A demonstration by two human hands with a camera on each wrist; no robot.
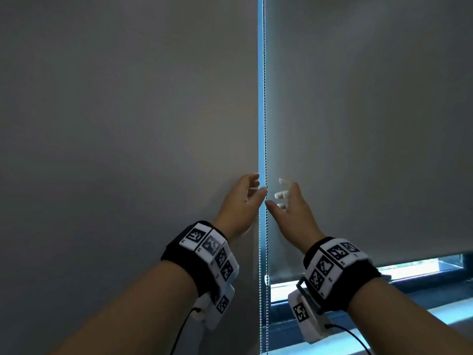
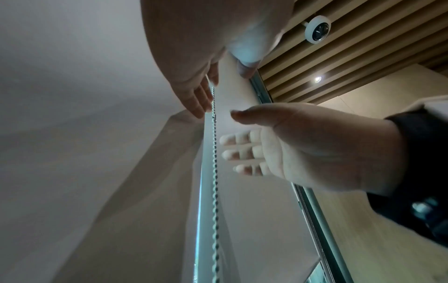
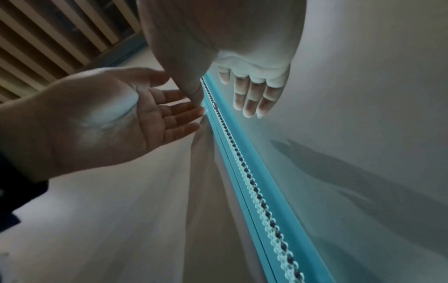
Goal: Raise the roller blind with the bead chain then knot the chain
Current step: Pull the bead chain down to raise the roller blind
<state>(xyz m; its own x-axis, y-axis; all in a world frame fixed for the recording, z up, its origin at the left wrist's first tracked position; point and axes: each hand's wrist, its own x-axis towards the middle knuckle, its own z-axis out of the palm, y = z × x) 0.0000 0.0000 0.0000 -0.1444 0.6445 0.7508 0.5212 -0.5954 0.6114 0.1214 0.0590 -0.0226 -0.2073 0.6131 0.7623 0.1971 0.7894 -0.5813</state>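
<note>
The bead chain (image 1: 265,124) hangs between both hands. The left hand (image 1: 243,198) and the right hand (image 1: 289,203), fingers spread and relaxed, sit just beside it, gripping nothing.

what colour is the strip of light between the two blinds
Bright blue; the strip of light shows best in the head view, with the bead chain hanging along it.

The bead chain (image 1: 265,103) is seen hanging straight down as two strands in the bright gap between two grey blinds. The right-hand roller blind (image 1: 371,129) is partly raised, its bottom bar lifted off the sill at the lower right.
</note>
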